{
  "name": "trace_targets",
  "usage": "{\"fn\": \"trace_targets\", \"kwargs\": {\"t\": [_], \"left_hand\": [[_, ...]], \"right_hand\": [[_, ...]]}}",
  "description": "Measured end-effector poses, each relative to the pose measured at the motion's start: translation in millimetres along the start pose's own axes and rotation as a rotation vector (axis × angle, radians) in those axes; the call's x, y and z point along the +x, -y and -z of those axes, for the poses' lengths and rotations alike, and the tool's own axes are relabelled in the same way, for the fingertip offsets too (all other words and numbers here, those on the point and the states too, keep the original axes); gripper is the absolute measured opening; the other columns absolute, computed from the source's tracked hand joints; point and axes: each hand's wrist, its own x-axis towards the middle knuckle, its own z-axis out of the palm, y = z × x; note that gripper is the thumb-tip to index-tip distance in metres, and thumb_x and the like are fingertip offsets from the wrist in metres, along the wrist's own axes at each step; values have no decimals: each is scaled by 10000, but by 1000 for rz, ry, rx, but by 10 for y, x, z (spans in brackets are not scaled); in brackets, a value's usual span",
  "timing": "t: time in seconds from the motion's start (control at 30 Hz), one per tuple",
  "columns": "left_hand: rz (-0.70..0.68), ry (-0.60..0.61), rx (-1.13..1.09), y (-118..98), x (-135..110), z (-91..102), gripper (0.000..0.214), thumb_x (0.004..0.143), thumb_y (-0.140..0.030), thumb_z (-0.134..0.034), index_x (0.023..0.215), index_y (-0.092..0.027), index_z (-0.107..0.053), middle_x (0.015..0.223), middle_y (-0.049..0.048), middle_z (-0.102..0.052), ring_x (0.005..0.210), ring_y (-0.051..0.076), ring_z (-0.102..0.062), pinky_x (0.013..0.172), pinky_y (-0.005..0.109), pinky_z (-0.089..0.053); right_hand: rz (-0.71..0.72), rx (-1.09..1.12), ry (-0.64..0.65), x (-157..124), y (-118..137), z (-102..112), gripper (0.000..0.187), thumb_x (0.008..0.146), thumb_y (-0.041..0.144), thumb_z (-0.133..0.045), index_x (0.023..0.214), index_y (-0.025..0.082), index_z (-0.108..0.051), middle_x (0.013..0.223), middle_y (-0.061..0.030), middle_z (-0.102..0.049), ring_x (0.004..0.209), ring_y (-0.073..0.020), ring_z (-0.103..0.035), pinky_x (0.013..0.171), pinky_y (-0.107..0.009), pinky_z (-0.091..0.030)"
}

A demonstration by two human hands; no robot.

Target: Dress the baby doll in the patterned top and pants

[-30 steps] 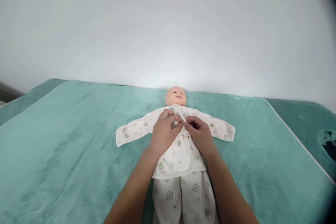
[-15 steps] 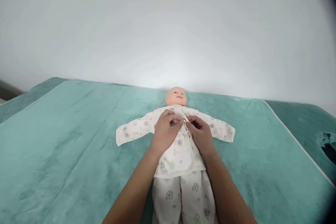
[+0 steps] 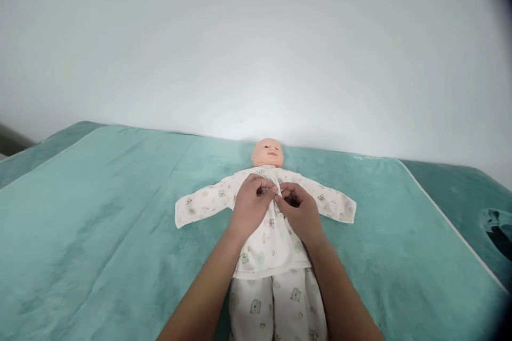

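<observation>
A baby doll lies on its back, dressed in a white printed baby shirt and matching printed trousers. Its sleeves stretch out to both sides. My left hand pinches the shirt's front edge at the chest. From the other side my right hand also pinches the front edge, and the fingertips of both hands nearly meet. A small round fastener shows on the shirt just below my right fingers. What lies between the fingertips is too small to make out.
Under the doll spreads a light green blanket with a pale border, over a darker green cover. A white wall rises right behind the doll's head. A dark printed figure shows at the right edge.
My right hand has shifted slightly left, its fingertips closer to my left hand's. The whole view has tilted a little, so the doll sits slightly lower.
</observation>
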Motion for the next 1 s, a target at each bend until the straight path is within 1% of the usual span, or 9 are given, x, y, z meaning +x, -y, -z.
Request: {"fn": "trace_targets", "kwargs": {"t": [0.17,0.23,0.33,0.43,0.53,0.63,0.77,0.87,1.0], "left_hand": [[-30,56,7,35,10,17,207,901,-288,-573,768,-219,-714,923,30,-608,898,167,-601,820,312,-484],[-51,77,22,35,10,7,208,896,-315,-590,767,-224,-724,920,33,-606,928,176,-602,825,314,-489],[-30,48,38,5,5,-16,134,842,-335,-661,792,-231,-729,948,32,-612,946,185,-602,810,313,-495],[34,18,46,-53,1,-11,111,797,-323,-694,760,-221,-714,932,32,-610,911,183,-599,788,315,-490],[78,60,-2,-96,1,36,80,787,-278,-669,763,-212,-707,959,33,-613,886,172,-608,774,308,-490],[64,96,-3,-85,8,87,96,800,-233,-623,786,-217,-717,986,31,-627,885,166,-621,765,297,-493],[-16,77,92,-30,19,98,132,810,-204,-597,793,-223,-727,949,23,-638,837,159,-614,755,296,-488],[-56,41,180,-31,12,79,149,821,-194,-579,804,-224,-724,931,24,-643,814,158,-603,757,304,-480],[-106,33,222,-88,-4,80,157,829,-189,-560,783,-221,-707,870,28,-664,845,179,-603,730,298,-466]], "right_hand": [[17,-67,66,14,36,18,404,754,296,-713,1143,226,-632,735,42,-574,613,-117,-489,602,-263,-424],[47,-137,77,9,55,15,395,771,283,-681,1161,234,-640,729,43,-570,614,-118,-489,604,-264,-419],[74,-230,70,-8,65,4,357,801,271,-635,1158,249,-652,650,64,-509,590,-116,-469,599,-264,-404],[93,-236,74,-21,33,4,445,781,256,-652,1225,262,-620,607,85,-452,561,-113,-442,583,-260,-391],[125,-163,105,-24,-15,21,542,760,265,-689,1290,271,-571,687,73,-532,568,-109,-447,580,-259,-400],[156,-32,134,-16,-43,46,467,830,288,-638,1290,267,-558,820,26,-636,655,-126,-523,643,-271,-435],[86,68,57,16,-45,69,291,897,334,-576,1168,237,-615,851,-4,-670,680,-136,-544,662,-281,-444],[35,-24,-58,44,-15,66,176,864,349,-624,978,224,-673,798,7,-646,657,-131,-515,636,-271,-424],[94,-123,-51,55,54,49,98,831,304,-650,823,217,-693,803,0,-632,707,-141,-529,680,-277,-430]]}}
